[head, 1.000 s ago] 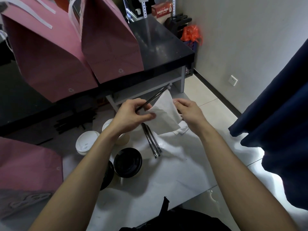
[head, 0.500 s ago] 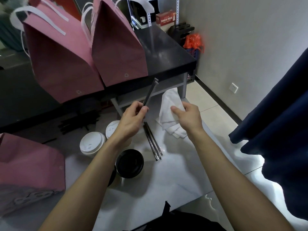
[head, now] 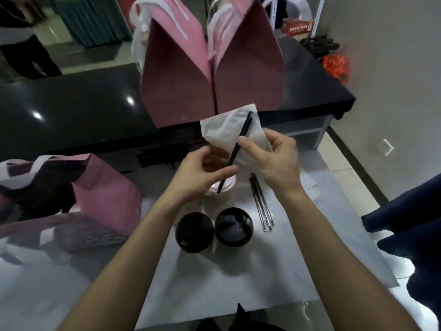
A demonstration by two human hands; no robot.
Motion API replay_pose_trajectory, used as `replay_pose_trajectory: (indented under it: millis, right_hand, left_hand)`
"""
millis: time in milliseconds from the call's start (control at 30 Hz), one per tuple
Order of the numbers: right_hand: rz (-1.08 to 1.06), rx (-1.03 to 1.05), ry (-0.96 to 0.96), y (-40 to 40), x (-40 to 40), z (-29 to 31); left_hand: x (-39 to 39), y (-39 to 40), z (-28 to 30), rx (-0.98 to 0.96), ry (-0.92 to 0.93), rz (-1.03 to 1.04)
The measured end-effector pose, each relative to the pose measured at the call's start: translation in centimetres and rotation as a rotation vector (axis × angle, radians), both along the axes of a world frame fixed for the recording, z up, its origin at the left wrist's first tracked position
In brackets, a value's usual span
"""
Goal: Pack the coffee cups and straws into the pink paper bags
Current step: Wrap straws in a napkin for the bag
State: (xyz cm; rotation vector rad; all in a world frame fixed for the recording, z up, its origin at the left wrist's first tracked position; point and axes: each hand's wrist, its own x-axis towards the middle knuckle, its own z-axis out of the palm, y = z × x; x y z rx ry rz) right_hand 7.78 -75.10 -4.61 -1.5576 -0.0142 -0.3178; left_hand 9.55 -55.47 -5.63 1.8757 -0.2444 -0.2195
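While the 2 thin black plastic straws [head: 238, 149] are held in the air above the far edge of the pale grey table [head: 238, 283], their long axis runs diagonally, lower end toward the left hand [head: 202, 173], upper end toward the far right. The left hand pinches the lower part; the right hand [head: 272, 158] holds the thin white paper napkin [head: 226, 130] against them, thumb pressing on the shafts. 2 upright pink paper bags [head: 210, 75] stand just beyond on the black counter [head: 71, 108]. Judgement: the upper tips point bagward, both hands equally near.
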Motion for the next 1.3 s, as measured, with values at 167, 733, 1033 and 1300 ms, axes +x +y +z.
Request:
replay_pose_trajectory:
  millis: [167, 733, 1033, 1300]
  right_hand:
    - [0.142, -0.032, -0.130, 7.6, 1.2, 4.3]
    - [0.553, -0.347, -0.215, 35.7, 0.7, 5.6]
    - [0.446, -1.610, -0.275, 41.2, 3.8, 2.7]
    - [0.337, -1.836, -0.181, 43.0, 5.4, 2.2]
  left_hand:
    - [-2.5, 13.1, 4.2, 0.139, -0.267, 0.172]
    - [-3.0, 44.9, 3.2, 0.874, -0.273, 0.094]
    - [-1.9, 46.4, 1.8, 0.719, -0.146, -0.070]
    - [-1.9, 46.9, 1.0, 0.592, -0.358, -0.014]
